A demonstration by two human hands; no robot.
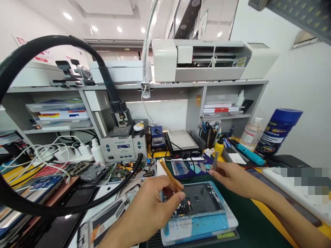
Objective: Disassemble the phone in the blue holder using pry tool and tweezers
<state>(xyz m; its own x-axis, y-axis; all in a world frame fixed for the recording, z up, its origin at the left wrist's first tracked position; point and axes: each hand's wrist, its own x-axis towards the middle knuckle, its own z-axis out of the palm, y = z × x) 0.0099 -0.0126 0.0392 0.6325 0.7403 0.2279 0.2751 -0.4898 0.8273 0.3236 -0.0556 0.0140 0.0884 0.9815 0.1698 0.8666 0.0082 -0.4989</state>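
My left hand (pixel 155 203) is closed around a slim gold pen-shaped tool (pixel 168 172), tilted over an opened phone (pixel 207 199). The tool's lower end is hidden by my fingers. The phone shows a dark flat area and small circuit parts at its left, partly covered by my hand. It rests on a blue and white box (pixel 201 229). To the right of the phone, above the dark green mat (pixel 248 213), my right hand (pixel 229 175) pinches a thin grey metal tool (pixel 215 160) pointing up; its exact kind cannot be made out.
A black hose (pixel 108 203) loops across the left side from a grey soldering station (pixel 124 146). Phone parts and a tray of circuit boards (pixel 144 169) lie left. A heating plate (pixel 182 140) stands behind, and a blue spray can (pixel 278 132) at right.
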